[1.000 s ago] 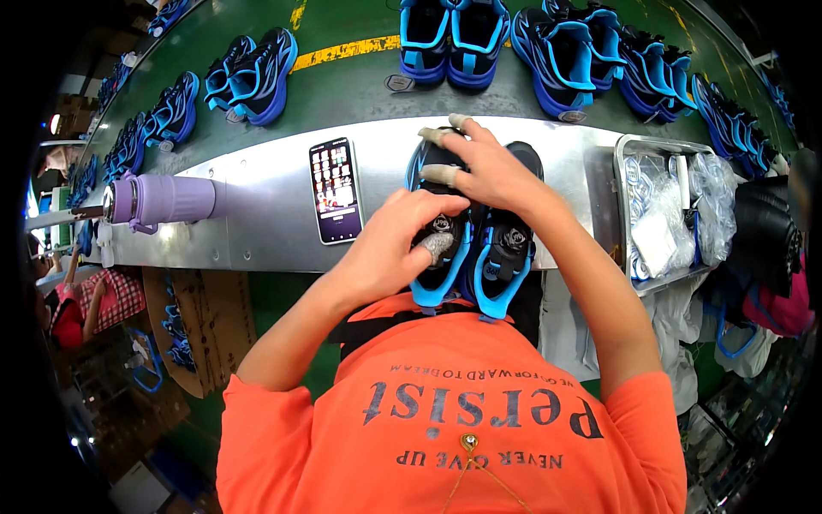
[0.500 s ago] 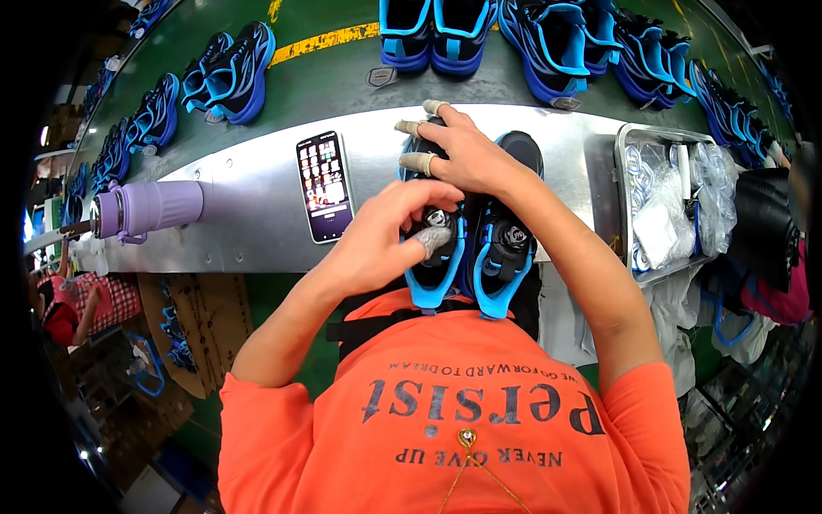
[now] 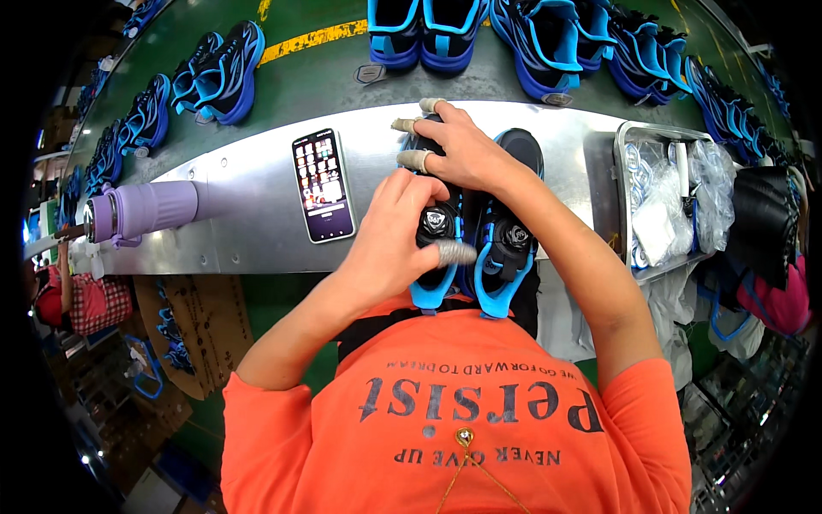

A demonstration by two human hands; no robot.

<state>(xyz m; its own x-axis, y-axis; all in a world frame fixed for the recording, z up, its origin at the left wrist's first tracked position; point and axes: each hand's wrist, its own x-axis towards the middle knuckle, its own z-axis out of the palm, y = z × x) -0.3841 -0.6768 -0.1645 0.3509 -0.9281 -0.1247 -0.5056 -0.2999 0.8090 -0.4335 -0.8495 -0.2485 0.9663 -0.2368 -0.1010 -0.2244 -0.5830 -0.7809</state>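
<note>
A pair of black shoes with bright blue trim stands before me, toes pointing away. My right hand (image 3: pixel 458 150) is closed over the toe end of the left shoe (image 3: pixel 435 287), its fingers curled around the far left side. Pale covers sit on several of its fingertips. My left hand (image 3: pixel 394 231) is at the same shoe's round black dial (image 3: pixel 437 222), with thumb and fingers apart on either side of it. A grey wrap covers that thumb. Beside it the right shoe (image 3: pixel 505 240) stands untouched, its own dial in view.
On the metal ledge (image 3: pixel 257 188) lie a phone (image 3: pixel 324 184) with its screen lit and a purple bottle (image 3: pixel 154 212) on its side. A metal tray (image 3: pixel 625 206) of plastic-wrapped parts is at the right. Several similar shoes (image 3: pixel 227 73) stand on the green surface (image 3: pixel 317 77) beyond.
My left thumb has swung off the dial and now stretches out below it, uncovering the dial. The shoes on the green surface have shifted slightly left. My right hand stays on the toe.
</note>
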